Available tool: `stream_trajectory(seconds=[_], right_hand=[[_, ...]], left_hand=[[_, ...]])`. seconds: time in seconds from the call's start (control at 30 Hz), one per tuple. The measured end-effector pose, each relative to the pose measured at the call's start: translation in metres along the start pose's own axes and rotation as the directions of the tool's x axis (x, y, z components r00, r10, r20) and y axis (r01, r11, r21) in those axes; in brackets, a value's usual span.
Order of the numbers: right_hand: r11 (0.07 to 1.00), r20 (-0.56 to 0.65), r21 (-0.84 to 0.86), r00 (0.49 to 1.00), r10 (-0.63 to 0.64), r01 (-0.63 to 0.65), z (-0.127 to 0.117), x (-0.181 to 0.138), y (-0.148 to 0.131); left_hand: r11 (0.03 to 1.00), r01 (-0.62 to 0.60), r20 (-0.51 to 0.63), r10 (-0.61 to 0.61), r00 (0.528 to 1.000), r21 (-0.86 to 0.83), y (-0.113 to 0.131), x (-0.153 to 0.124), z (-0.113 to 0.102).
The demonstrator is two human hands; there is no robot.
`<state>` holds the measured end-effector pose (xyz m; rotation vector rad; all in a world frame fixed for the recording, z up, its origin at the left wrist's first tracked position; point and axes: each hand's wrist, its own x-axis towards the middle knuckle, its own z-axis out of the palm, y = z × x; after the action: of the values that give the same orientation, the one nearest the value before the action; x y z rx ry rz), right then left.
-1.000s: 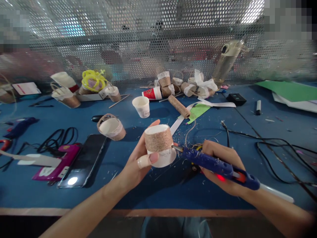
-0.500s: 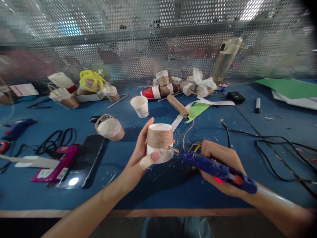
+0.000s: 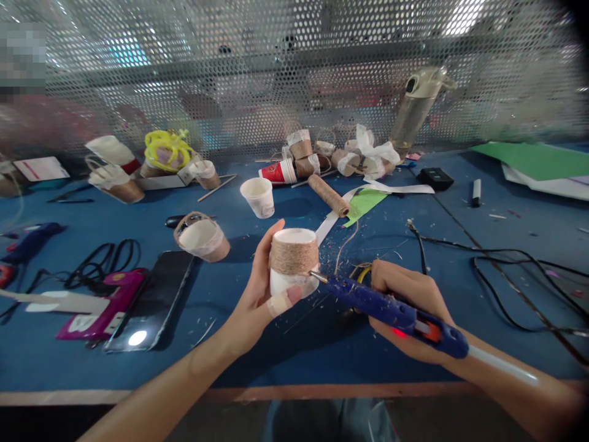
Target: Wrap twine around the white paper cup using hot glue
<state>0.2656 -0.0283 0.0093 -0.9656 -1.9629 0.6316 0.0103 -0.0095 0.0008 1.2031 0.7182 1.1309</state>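
Observation:
My left hand (image 3: 264, 288) is closed around a white paper cup (image 3: 280, 283), its thumb lying across the lower part. Brown twine (image 3: 294, 255) wraps the upper half of the cup in tight rows. In my right hand (image 3: 409, 301) is a blue hot glue gun (image 3: 372, 299), with a clear glue stick (image 3: 504, 366) out of its back end and a red light glowing below. The metal nozzle (image 3: 318, 277) points at the cup just under the twine; whether it touches I cannot tell. Scissors with a yellow handle (image 3: 364, 274) are partly hidden behind the gun.
A twine roll (image 3: 329, 195) lies beyond the cup, near a white paper cup (image 3: 258, 197). To the left are a twine-handled cup (image 3: 202, 238), a phone (image 3: 151, 301) and another glue gun (image 3: 32, 239). Black cables (image 3: 506, 258) run along the right. A perforated metal screen (image 3: 276, 80) stands behind.
The nozzle and cup stay close together, the glue gun having shifted slightly left in view. My left thumb has slid a little to the right across the cup. The whole view has shifted slightly.

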Motion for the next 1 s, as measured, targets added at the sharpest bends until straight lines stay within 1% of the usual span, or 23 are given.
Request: stream_trajectory(seconds=[0.17,0.3,0.4,0.5,0.63,0.73,0.9,1.0], right_hand=[[1.000,-0.004,-0.027,1.000,0.004,-0.004,0.000,-0.001,0.002],[0.999,-0.012,-0.038,1.000,0.014,-0.014,-0.001,-0.002,0.004],[0.999,-0.017,-0.043,1.000,-0.001,0.000,0.000,-0.001,0.005],[1.000,-0.021,-0.022,1.000,-0.019,0.019,0.002,0.000,0.005],[1.000,-0.030,-0.013,0.999,-0.022,0.022,0.003,0.000,0.003],[0.999,-0.026,-0.032,1.000,-0.005,0.004,0.002,0.000,0.002],[0.999,-0.030,-0.050,1.000,0.003,-0.005,0.000,0.000,0.004],[0.999,-0.023,-0.040,1.000,0.002,-0.003,0.000,-0.001,0.003]], left_hand=[[0.999,-0.038,0.003,0.038,0.999,0.025,-0.004,0.001,-0.007],[0.999,-0.039,0.038,0.038,0.999,0.021,-0.006,0.002,-0.012],[0.999,-0.046,0.038,0.046,0.998,0.004,-0.005,0.003,-0.011],[0.998,-0.051,0.015,0.051,0.999,0.034,-0.005,0.003,-0.008],[0.997,-0.035,0.017,0.034,0.999,0.066,-0.005,0.002,-0.008],[0.998,-0.048,0.000,0.048,0.999,0.039,-0.004,0.002,-0.009],[0.998,-0.026,-0.025,0.025,0.999,-0.050,0.001,0.004,-0.005],[0.998,-0.004,-0.025,0.003,1.000,-0.065,0.001,0.005,-0.003]])
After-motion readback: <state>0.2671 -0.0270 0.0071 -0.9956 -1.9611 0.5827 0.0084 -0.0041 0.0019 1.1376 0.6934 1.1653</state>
